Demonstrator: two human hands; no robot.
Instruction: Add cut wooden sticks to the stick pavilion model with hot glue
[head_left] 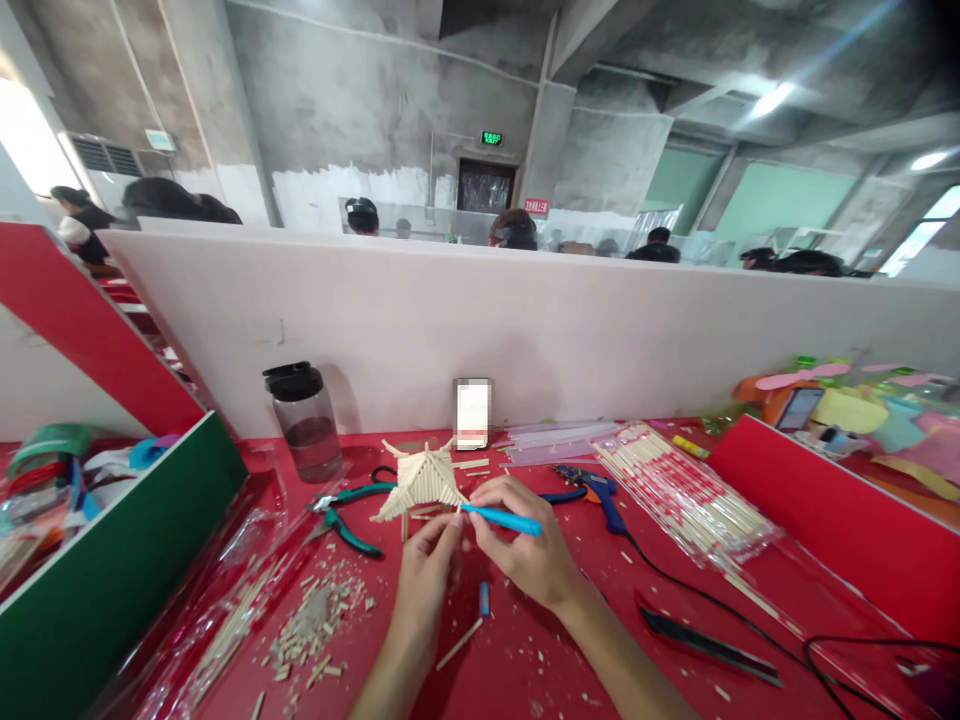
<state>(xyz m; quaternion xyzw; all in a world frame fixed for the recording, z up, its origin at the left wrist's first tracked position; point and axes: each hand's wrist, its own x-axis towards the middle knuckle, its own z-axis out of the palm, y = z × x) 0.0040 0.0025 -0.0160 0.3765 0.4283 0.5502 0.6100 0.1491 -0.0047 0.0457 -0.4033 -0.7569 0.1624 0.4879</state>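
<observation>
A small pavilion-like model built from pale wooden sticks stands at the middle of the red table, its roof corners flaring upward. My left hand is closed at the model's near side, fingers pinched at its lower front edge. Between the thumb and fingers of my right hand is a slim blue pen. Its tip meets the model's right front corner, and the exact contact is too small to make out. Below the hands lie a blue pen cap and a loose stick.
Green-handled pliers and a bottle stand left, beside wood scraps. To the right are a blue glue gun with a cord, bagged sticks and a black cutter. A phone leans against the white partition.
</observation>
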